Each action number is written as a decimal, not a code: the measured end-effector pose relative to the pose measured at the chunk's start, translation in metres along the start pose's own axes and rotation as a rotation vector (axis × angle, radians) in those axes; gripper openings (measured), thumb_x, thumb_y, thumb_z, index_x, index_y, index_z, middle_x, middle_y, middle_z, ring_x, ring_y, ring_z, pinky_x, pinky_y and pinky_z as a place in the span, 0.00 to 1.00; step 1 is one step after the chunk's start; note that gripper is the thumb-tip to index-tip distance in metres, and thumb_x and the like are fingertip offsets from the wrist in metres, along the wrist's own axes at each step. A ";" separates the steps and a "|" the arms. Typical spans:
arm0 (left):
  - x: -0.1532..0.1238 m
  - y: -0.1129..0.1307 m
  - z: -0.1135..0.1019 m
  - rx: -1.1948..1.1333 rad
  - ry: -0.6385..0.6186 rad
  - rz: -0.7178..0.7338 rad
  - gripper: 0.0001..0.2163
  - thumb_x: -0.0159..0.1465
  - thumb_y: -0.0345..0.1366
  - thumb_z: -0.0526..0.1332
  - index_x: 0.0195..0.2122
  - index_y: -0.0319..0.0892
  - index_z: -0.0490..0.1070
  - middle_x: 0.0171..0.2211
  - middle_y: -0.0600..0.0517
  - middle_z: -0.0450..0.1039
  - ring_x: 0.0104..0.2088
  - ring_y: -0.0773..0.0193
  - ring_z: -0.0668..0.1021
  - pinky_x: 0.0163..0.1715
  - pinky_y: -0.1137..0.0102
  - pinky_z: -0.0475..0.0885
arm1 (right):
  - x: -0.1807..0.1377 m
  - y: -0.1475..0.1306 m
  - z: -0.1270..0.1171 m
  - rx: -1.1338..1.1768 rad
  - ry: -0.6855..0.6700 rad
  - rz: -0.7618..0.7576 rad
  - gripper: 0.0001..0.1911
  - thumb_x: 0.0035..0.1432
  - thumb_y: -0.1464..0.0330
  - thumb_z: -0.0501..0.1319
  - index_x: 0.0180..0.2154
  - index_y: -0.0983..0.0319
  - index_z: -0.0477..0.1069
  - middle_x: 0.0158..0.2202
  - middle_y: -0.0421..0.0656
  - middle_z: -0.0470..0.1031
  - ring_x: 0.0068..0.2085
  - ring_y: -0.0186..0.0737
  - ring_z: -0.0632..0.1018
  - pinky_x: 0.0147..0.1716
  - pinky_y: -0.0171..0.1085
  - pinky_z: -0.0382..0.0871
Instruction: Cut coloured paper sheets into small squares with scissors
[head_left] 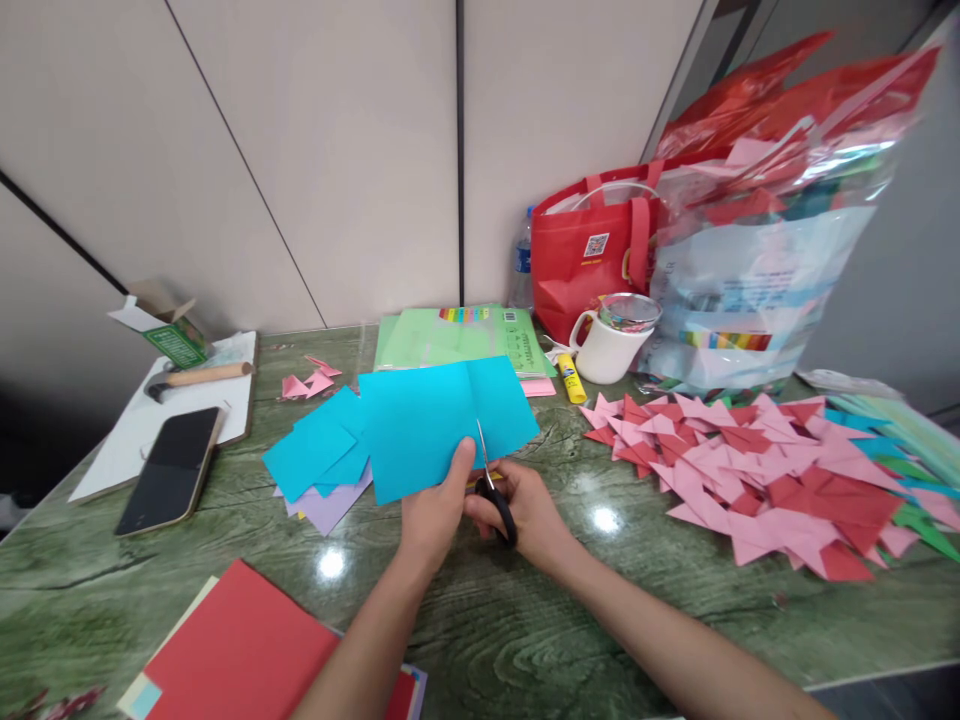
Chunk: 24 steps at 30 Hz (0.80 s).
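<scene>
1. Blue paper sheet (435,420), lifted just above the green counter (600,620), is pinched by the left hand (431,515).
2. Right hand (529,510) grips scissors (491,480), blades partway up the fold.
3. Cutting is midway; the next snip likely needs steady alignment.

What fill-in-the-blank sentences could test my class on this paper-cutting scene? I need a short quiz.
1. The right hand works the ____ on the blue sheet.
2. The left hand pinches the sheet's ____ edge.
3. The phone lies screen up, to the ____ of the hands.
4. The white mug stands before a ____ bag.

Missing: scissors; lower; left; red
</scene>
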<state>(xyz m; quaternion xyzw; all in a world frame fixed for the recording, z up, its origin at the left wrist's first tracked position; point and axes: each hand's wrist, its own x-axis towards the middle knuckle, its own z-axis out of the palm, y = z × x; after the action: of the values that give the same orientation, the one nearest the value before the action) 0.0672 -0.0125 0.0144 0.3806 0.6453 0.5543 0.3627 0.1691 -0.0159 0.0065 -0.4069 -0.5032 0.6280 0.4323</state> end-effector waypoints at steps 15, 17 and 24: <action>0.000 -0.005 0.001 0.053 -0.016 0.037 0.18 0.49 0.50 0.61 0.35 0.42 0.74 0.40 0.48 0.74 0.46 0.57 0.72 0.50 0.64 0.61 | 0.000 -0.007 -0.001 -0.011 0.007 -0.048 0.18 0.40 0.59 0.67 0.25 0.62 0.60 0.14 0.33 0.65 0.16 0.29 0.64 0.16 0.30 0.59; 0.001 -0.006 0.001 0.041 -0.014 0.031 0.19 0.49 0.50 0.61 0.36 0.42 0.73 0.41 0.47 0.74 0.47 0.57 0.71 0.50 0.64 0.62 | 0.000 -0.007 -0.001 -0.011 0.013 -0.040 0.19 0.39 0.59 0.67 0.25 0.61 0.60 0.14 0.33 0.64 0.16 0.30 0.65 0.16 0.30 0.59; 0.001 -0.008 0.002 -0.020 -0.005 0.018 0.22 0.47 0.48 0.64 0.41 0.42 0.72 0.46 0.47 0.71 0.51 0.57 0.69 0.53 0.64 0.59 | 0.002 -0.002 -0.004 0.004 0.011 -0.074 0.20 0.38 0.60 0.68 0.27 0.60 0.59 0.17 0.34 0.66 0.19 0.31 0.67 0.20 0.32 0.63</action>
<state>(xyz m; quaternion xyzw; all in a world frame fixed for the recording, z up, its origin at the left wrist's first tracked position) 0.0680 -0.0116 0.0063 0.3842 0.6353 0.5631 0.3628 0.1724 -0.0129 0.0074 -0.3905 -0.5141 0.6104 0.4590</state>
